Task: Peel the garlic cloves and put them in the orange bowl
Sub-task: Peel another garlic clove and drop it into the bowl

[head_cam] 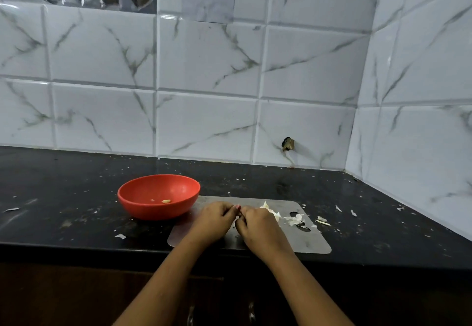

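An orange bowl (143, 198) stands on the black counter, left of a grey cutting board (314, 241). One peeled garlic clove (166, 201) lies inside the bowl. My left hand (213, 222) and my right hand (258, 231) meet over the middle of the board, fingers curled together round a small garlic clove that is almost wholly hidden between them. A garlic bulb (267, 206) with loose white skins (293, 219) lies on the board just right of my right hand.
Bits of garlic skin (322, 220) are scattered over the black counter (63, 198). Tiled walls (204, 70) close off the back and the right side. The counter's front edge runs just below the board.
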{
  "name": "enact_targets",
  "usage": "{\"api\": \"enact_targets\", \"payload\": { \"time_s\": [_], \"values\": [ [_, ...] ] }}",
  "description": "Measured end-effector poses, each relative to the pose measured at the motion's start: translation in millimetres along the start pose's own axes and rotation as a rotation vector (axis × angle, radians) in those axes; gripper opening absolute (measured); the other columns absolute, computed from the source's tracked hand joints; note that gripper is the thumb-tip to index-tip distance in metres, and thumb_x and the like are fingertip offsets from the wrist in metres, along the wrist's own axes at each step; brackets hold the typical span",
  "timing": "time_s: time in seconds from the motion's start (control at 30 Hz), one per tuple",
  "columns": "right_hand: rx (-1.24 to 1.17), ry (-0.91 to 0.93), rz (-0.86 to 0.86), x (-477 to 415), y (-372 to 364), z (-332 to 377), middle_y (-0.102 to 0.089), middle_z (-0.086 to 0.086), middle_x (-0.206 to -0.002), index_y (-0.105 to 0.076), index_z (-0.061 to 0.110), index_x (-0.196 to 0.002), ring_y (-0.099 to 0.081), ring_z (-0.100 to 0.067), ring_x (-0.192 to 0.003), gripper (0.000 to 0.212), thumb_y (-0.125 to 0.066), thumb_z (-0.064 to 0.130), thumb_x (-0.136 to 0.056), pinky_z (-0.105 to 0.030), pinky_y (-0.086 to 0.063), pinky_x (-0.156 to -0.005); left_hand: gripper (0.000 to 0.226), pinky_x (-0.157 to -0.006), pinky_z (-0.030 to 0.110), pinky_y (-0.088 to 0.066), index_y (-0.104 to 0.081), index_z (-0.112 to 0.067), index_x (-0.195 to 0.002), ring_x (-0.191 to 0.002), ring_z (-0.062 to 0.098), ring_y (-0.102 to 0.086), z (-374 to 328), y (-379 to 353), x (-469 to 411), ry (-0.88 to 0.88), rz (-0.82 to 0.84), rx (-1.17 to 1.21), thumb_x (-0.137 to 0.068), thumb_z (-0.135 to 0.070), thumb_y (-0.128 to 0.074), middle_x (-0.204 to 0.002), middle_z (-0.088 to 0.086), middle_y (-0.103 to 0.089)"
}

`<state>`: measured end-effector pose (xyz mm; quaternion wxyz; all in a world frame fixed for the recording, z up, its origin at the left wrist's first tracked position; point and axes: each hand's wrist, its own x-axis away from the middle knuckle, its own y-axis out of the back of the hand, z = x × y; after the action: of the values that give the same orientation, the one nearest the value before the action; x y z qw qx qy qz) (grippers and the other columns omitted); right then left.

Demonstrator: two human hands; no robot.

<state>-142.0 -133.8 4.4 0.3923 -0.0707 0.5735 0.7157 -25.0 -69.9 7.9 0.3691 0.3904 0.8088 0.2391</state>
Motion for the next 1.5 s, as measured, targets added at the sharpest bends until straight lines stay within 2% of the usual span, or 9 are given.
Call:
{"api": "enact_targets", "payload": {
  "time_s": [0.17,0.27,0.33,0.47,0.67,0.87,1.07,1.37,1.5],
  "values": [
    [-0.034,-0.029,0.004,-0.1,1.4,-0.6,-0.064,-0.012,-0.079,-0.061,0.008,-0.084,-0.049,-0.019,-0.065,0.024,-0.044,0.021,-0.097,-0.030,-0.036,-0.060,0.044,-0.064,0.031,-0.036,-0.045,-0.021,-0.053,-0.058,0.010,-0.045,3.4,-0.7,-1.8,-0.020,0.036,0.006,-0.097,-0.028,-0.046,-0.054,-0.006,-0.047],
    [-0.172,-0.070,-0.001,-2.1,2.0,-3.8,-0.048,0.002,-0.055,-0.045,0.018,-0.059,-0.040,-0.009,-0.050,0.035,-0.049,0.017,-0.094,-0.021,-0.031,-0.049,0.043,-0.062,0.030,-0.033,-0.045,-0.021,-0.055,-0.055,0.007,-0.042,3.1,-0.6,-1.5,-0.036,0.054,0.027,-0.097,-0.028,-0.046,-0.054,-0.006,-0.045],
    [-0.255,-0.093,-0.006,-3.0,2.5,-5.8,-0.044,0.006,-0.051,-0.045,0.018,-0.056,-0.038,-0.008,-0.046,0.037,-0.051,0.014,-0.092,-0.018,-0.028,-0.046,0.040,-0.061,0.030,-0.032,-0.045,-0.021,-0.058,-0.054,0.006,-0.040,2.6,0.7,-0.8,-0.058,0.058,0.064,-0.098,-0.026,-0.046,-0.055,-0.006,-0.043],
    [-0.447,-0.135,0.007,-4.9,7.3,-8.5,-0.056,0.005,-0.054,-0.065,0.004,-0.073,-0.045,-0.003,-0.044,0.022,-0.054,0.010,-0.090,-0.016,-0.034,-0.048,0.031,-0.050,0.021,-0.031,-0.052,-0.014,-0.071,-0.047,0.002,-0.035,0.5,3.7,4.1,-0.032,0.094,0.314,-0.099,-0.022,-0.044,-0.052,-0.009,-0.040],
    [-0.675,-0.196,0.038,-6.3,8.4,-9.8,-0.056,0.007,-0.052,-0.068,0.020,-0.078,-0.043,-0.009,-0.047,0.028,-0.048,0.009,-0.094,-0.025,-0.035,-0.048,0.029,-0.047,0.019,-0.033,-0.053,-0.012,-0.075,-0.047,0.006,-0.037,-6.1,4.3,7.0,0.026,0.108,0.532,-0.101,-0.019,-0.040,-0.054,-0.006,-0.042],
    [-0.644,-0.168,0.055,-6.1,6.7,-9.9,-0.060,0.007,-0.055,-0.064,0.022,-0.076,-0.045,-0.020,-0.056,0.030,-0.046,0.008,-0.094,-0.032,-0.036,-0.055,0.004,-0.043,0.017,-0.037,-0.053,-0.005,-0.097,-0.045,0.009,-0.043,-3.9,5.0,6.4,-0.013,-0.087,0.506,-0.095,-0.008,-0.051,-0.070,0.005,-0.055],
    [-0.634,-0.173,0.063,-6.5,6.0,-10.9,-0.061,0.006,-0.057,-0.067,0.016,-0.083,-0.048,-0.016,-0.055,0.025,-0.046,0.008,-0.095,-0.031,-0.039,-0.055,0.011,-0.046,0.013,-0.039,-0.065,-0.008,-0.085,-0.045,0.007,-0.053,-3.2,4.7,8.9,-0.023,-0.171,0.372,-0.092,-0.007,-0.056,-0.068,-0.005,-0.064],
    [-0.590,-0.162,0.056,-7.6,4.0,-12.6,-0.063,0.002,-0.063,-0.067,0.021,-0.082,-0.052,-0.012,-0.056,0.026,-0.047,0.009,-0.095,-0.030,-0.043,-0.055,0.024,-0.045,0.020,-0.044,-0.070,-0.003,-0.091,-0.051,0.016,-0.065,-10.2,7.8,15.5,-0.028,-0.099,0.315,-0.088,0.002,-0.047,-0.080,0.008,-0.071],
    [-0.576,-0.148,0.057,-7.2,2.8,-13.0,-0.064,0.000,-0.066,-0.070,0.013,-0.091,-0.051,-0.009,-0.054,0.022,-0.048,0.012,-0.096,-0.026,-0.042,-0.053,0.021,-0.043,0.017,-0.041,-0.072,-0.007,-0.093,-0.050,0.016,-0.064,-10.3,8.1,14.8,-0.025,-0.055,0.393,-0.093,-0.007,-0.051,-0.083,0.003,-0.074]
  ]
}}
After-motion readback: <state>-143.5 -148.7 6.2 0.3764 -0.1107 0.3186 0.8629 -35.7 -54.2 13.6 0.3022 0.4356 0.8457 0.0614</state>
